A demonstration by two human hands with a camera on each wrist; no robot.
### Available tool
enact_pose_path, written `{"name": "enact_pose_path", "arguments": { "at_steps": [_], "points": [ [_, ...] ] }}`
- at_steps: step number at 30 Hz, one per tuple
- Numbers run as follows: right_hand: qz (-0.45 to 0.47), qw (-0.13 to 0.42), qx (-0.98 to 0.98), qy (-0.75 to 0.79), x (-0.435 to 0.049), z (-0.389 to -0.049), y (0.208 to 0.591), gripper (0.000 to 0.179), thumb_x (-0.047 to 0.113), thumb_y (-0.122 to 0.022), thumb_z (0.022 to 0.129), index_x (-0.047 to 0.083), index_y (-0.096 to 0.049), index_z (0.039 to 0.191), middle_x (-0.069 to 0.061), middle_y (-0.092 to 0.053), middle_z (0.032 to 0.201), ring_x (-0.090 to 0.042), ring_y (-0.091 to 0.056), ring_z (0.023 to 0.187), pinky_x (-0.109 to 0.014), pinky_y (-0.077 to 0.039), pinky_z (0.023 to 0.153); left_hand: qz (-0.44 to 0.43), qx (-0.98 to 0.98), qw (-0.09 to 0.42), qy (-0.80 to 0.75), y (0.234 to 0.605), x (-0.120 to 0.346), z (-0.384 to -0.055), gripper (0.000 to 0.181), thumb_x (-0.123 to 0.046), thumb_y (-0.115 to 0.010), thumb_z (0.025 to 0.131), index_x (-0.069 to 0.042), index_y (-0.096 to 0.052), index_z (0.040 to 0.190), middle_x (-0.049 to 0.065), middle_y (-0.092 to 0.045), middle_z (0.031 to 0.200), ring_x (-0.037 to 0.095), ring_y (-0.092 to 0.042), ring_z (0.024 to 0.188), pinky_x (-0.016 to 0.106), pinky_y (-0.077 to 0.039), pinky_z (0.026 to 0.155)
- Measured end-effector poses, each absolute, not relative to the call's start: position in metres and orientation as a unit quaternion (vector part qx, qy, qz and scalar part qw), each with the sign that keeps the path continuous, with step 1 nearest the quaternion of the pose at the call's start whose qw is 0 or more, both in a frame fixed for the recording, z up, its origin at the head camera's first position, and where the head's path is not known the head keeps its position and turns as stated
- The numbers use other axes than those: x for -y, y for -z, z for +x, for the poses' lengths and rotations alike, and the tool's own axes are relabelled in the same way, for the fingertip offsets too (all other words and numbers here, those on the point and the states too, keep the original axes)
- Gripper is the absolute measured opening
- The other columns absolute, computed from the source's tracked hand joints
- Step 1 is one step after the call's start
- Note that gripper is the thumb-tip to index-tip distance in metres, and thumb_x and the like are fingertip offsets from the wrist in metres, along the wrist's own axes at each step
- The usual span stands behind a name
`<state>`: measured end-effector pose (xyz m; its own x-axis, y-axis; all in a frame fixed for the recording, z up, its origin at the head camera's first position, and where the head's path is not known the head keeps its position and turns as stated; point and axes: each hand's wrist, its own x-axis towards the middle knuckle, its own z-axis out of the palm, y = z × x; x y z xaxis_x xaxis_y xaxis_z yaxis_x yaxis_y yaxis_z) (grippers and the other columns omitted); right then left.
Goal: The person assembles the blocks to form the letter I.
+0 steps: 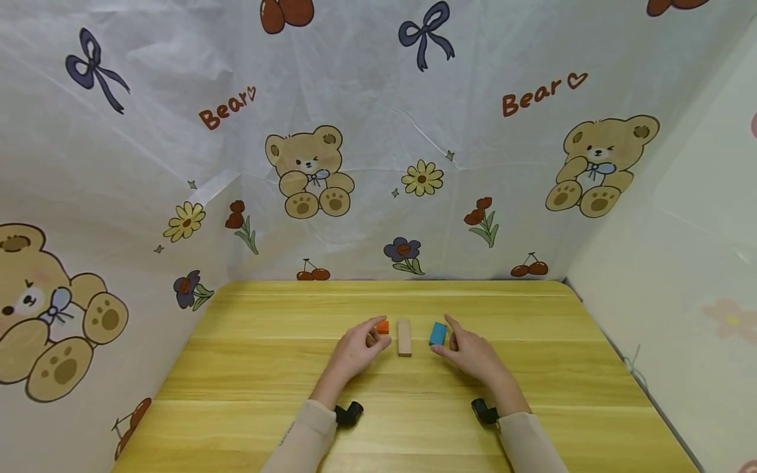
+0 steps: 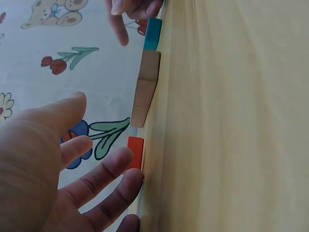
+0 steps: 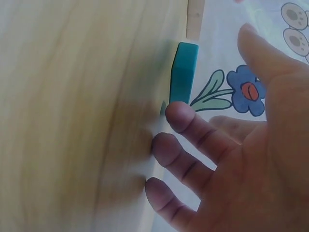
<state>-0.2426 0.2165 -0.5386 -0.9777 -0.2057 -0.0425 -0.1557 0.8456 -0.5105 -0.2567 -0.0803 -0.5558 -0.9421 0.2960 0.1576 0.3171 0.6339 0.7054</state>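
Observation:
Three blocks lie in a row on the wooden table: a small orange-red block [image 1: 384, 326], a longer plain wooden block [image 1: 405, 337] in the middle, and a blue block [image 1: 437, 334]. Beside the orange-red block is my left hand [image 1: 353, 348], its thumb and fingers apart. In the left wrist view a fingertip overlaps that block [image 2: 135, 150]. My right hand [image 1: 471, 351] curves loosely around the right side of the blue block, thumb near its front end and index finger beyond its far end. The right wrist view shows the fingers spread below the blue block [image 3: 184, 72].
Yellow wood-grain table [image 1: 266, 368] spreads around the blocks. A white sheet with bears and flowers [image 1: 367, 112] hangs behind it, and a pale wall [image 1: 680, 276] stands at the right. Black wrist cameras [image 1: 349, 414] sit at both cuffs.

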Motion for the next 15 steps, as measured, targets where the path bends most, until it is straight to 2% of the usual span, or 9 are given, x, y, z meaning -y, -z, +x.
{"name": "enact_pose_path", "arguments": {
  "at_steps": [9,15],
  "points": [
    [-0.088,0.059,-0.955,0.279,-0.217,-0.247,0.545,0.087,0.053,-0.069,0.1,0.005,-0.036,0.165,0.002,-0.058,0.084,-0.014,-0.048,0.071,-0.031,-0.039,0.068,-0.183,0.914,0.032,0.361,0.564,0.075,-0.257,0.053,-0.043,-0.07,0.103,-0.024,-0.061,0.151,-0.01,-0.07,0.101,0.005,-0.059,0.084,0.032,-0.049,0.081],
    [-0.094,0.055,-0.956,0.273,-0.217,-0.248,0.546,0.086,0.052,-0.07,0.099,0.004,-0.039,0.163,0.003,-0.058,0.083,-0.013,-0.048,0.07,-0.03,-0.039,0.067,-0.194,0.917,0.05,0.344,0.567,0.07,-0.257,0.05,-0.043,-0.071,0.101,-0.025,-0.064,0.148,-0.01,-0.072,0.101,0.008,-0.059,0.088,0.039,-0.042,0.088]
  ]
}}
